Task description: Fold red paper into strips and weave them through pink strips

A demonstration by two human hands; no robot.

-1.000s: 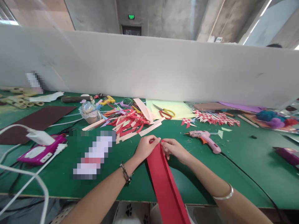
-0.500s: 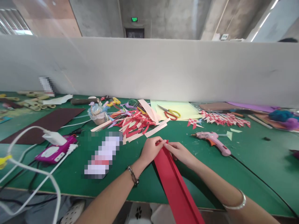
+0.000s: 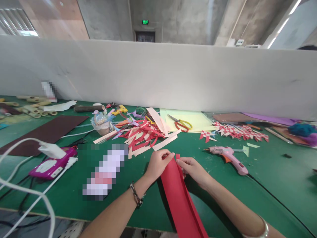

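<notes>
A long red paper strip point(image 3: 179, 198), folded lengthwise, runs from the table's front edge up to my hands. My left hand point(image 3: 157, 164) pinches the far end of the strip on its left side. Across from it, my right hand point(image 3: 194, 169) grips the same end on the right, fingers closed on the fold. Both hands rest low over the green table point(image 3: 260, 185), near its middle.
Beyond my hands lies a pile of red and pink paper strips point(image 3: 142, 132). Red-handled scissors point(image 3: 180, 124) sit on a yellow sheet. A pink glue gun point(image 3: 229, 154) lies to the right, woven red-white pieces point(image 3: 237, 130) behind it. A purple device point(image 3: 51, 163) with white cables is left.
My hands hold the end of the red strip throughout; the fingers shift slightly along its fold. The view has drifted a little as my head moved.
</notes>
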